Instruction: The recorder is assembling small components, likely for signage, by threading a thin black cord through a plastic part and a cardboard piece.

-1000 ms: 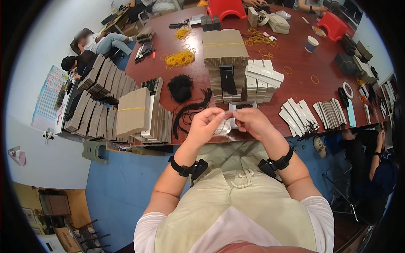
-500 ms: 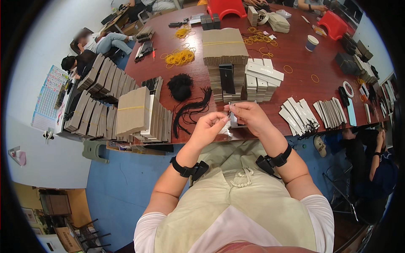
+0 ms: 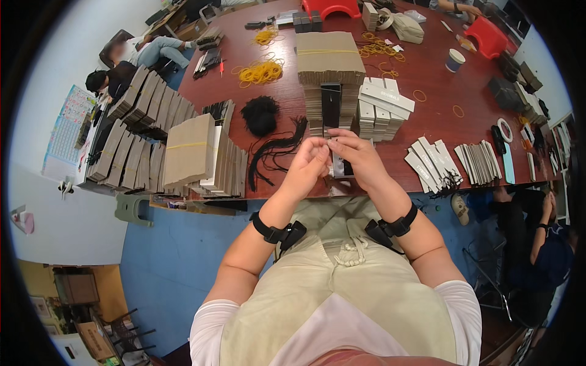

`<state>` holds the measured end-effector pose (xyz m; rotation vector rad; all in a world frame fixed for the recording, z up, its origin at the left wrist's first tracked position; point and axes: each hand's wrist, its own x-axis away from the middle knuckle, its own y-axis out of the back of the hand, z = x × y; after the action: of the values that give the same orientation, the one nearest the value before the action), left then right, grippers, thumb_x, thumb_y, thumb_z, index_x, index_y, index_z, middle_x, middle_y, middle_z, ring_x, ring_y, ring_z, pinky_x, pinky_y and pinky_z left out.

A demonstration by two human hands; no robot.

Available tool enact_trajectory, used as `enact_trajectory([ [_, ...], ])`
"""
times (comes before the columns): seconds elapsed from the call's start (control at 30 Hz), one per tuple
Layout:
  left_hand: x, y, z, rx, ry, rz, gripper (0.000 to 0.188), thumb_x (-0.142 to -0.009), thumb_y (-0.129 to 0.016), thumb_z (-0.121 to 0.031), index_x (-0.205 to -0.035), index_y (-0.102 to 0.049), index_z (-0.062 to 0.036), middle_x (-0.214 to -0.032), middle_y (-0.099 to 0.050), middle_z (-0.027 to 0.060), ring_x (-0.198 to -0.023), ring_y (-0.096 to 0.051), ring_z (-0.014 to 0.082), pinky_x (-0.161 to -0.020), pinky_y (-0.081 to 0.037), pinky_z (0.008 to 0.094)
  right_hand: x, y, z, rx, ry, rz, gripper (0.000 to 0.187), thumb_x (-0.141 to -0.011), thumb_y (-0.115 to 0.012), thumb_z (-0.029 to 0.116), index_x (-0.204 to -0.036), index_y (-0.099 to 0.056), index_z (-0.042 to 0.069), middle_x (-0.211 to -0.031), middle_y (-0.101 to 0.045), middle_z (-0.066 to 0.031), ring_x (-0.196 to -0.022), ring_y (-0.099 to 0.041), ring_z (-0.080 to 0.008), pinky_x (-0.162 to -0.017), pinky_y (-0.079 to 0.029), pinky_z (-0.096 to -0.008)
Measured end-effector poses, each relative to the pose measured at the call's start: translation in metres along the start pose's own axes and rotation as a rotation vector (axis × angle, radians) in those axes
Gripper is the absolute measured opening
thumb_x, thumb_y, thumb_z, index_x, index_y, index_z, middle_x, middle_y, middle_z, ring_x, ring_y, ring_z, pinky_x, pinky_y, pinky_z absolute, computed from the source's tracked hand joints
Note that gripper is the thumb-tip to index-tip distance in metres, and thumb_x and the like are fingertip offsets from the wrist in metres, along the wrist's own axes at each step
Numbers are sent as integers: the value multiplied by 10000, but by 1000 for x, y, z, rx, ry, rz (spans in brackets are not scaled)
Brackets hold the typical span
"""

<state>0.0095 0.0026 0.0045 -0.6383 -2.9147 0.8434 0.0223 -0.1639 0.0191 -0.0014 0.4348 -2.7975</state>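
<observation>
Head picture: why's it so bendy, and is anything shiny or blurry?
Head view: the fisheye lens rounds the table and leaves dark corners; head view: glare shines near the yellow rubber bands; head view, upper left: a seated person has a blurred head.

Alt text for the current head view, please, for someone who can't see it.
A person's left hand and right hand are close together above the near side of a dark red table; anything between them is unclear. Black cords and banded cardboard stacks lie to the hands' left, fanned white cards to their right.
</observation>
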Motion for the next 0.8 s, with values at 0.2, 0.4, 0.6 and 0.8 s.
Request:
enact_trajectory([
  [0.2,5,-5,-1,-411,-12,-202,99,-923,-540,-170,-932,-547,-72,-681,-462,-76,-537,-347,-2,-456,-257,162,-6,18,-1,486,-29,-21,191,-793,-668,178,-919,-678,34,-928,-623,-69,-873,-577,-192,-758,-451,-306],
  [0.4,9,1,-2,-409,71,-248,92,-913,-541,-113,-897,-562,-25,-737,-510,-62,-673,-437,8,-592,-353,167,-8,43,-35,1446,274,21,53,-710,-651,94,-763,-643,90,-805,-571,-76,-853,-557,-292,-704,-471,-401],
  [0.6,11,5,-2,-407,61,-248,96,-913,-543,-115,-910,-564,-21,-750,-518,-56,-682,-445,16,-607,-363,172,-9,47,-31,1413,366,-7,47,-705,-637,68,-749,-637,87,-797,-574,-75,-848,-556,-279,-717,-472,-398],
  [0.8,10,2,-3,-381,42,-240,97,-914,-544,-115,-922,-564,-21,-754,-519,-54,-683,-446,17,-611,-362,171,-2,34,-2,969,151,-105,106,-757,-627,37,-858,-644,63,-786,-626,-57,-718,-592,-224,-639,-476,-311],
])
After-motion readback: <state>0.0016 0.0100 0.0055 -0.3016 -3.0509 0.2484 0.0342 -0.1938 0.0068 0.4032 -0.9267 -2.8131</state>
